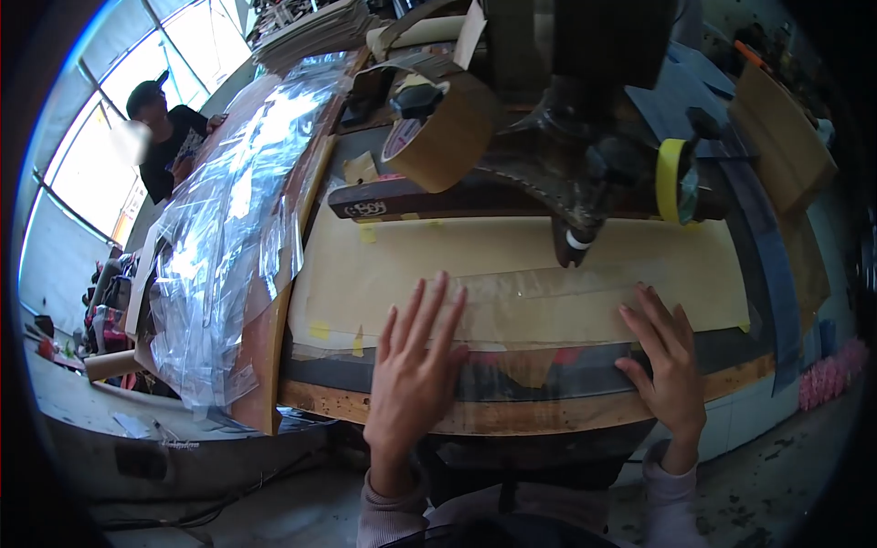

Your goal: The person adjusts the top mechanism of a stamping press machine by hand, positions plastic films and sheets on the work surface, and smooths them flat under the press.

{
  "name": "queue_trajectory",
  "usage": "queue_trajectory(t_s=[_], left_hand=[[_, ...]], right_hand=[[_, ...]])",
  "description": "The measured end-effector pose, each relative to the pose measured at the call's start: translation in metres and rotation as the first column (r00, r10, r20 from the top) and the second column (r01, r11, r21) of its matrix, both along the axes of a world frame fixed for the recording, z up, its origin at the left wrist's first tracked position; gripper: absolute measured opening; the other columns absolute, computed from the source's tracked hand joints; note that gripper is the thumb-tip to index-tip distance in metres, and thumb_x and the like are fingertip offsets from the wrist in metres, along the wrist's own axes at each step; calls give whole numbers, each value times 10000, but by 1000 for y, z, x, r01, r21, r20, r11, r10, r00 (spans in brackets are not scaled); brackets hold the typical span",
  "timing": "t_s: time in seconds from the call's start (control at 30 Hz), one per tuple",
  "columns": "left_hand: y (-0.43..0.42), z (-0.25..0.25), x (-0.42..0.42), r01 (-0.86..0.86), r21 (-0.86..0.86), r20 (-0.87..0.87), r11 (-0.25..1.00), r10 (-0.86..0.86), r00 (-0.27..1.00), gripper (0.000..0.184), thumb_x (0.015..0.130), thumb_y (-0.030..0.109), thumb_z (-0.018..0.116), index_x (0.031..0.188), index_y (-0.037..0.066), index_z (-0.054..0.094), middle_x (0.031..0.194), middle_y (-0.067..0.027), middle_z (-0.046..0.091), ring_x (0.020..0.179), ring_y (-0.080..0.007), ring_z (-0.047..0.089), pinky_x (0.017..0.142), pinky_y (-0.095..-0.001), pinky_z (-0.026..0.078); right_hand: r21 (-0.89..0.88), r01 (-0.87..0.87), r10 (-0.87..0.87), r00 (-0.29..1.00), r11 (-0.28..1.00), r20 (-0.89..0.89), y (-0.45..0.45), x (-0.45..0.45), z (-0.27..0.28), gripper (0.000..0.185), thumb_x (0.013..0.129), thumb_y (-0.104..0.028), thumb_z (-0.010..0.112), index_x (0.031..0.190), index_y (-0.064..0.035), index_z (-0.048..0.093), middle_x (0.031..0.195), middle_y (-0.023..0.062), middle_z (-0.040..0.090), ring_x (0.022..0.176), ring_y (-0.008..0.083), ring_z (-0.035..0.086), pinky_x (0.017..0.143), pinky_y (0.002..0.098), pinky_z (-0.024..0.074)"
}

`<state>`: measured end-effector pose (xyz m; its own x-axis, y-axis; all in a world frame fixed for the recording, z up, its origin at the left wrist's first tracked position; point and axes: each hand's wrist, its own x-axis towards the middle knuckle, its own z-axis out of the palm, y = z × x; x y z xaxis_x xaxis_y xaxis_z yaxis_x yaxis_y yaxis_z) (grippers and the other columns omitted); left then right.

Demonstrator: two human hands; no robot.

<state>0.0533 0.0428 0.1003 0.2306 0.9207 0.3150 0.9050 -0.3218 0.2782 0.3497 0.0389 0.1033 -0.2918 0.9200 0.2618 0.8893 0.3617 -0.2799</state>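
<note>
A cream-coloured sheet [384,265] lies on the dark work surface in front of me, with small bits of yellow tape at its edges. A strip of clear film or tape [539,301] lies across the sheet's middle, its exact extent hard to make out. At the near left part of the sheet, my left hand [413,374] is open with fingers stretched forward. My right hand [665,365] is open too, fingers spread over the sheet's near right part. Both hands look bare of any held item. Whether the fingertips press on the sheet, I cannot tell.
A dark machine head [571,205] hangs over the sheet's far side, beside a dark bar [438,199]. A brown tape roll [448,137] and a yellow tape roll [670,181] hang near it. Clear plastic sheets [228,237] cover the left side. A person [169,137] is beyond them.
</note>
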Motion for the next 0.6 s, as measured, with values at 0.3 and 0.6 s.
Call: queue_trajectory(t_s=[0.3,0.6], left_hand=[[-13,3,12,-62,-118,-10,991,61,998,468,871,202,575,1334,140,555,1389,-47,534,1314,-221,476,1142,-518,222],[-18,0,7,-33,-134,102,990,46,994,461,787,149,619,1246,110,609,1364,-87,553,1306,-251,487,1142,-514,235]], right_hand=[[-114,51,-40,995,992,93,-13,13,-5,574,903,-533,491,1352,-178,536,1447,82,466,1351,291,416,1127,588,180],[-137,74,-66,996,988,61,-18,15,-4,493,938,-501,470,1280,-174,606,1429,73,492,1341,294,433,1138,575,159]])
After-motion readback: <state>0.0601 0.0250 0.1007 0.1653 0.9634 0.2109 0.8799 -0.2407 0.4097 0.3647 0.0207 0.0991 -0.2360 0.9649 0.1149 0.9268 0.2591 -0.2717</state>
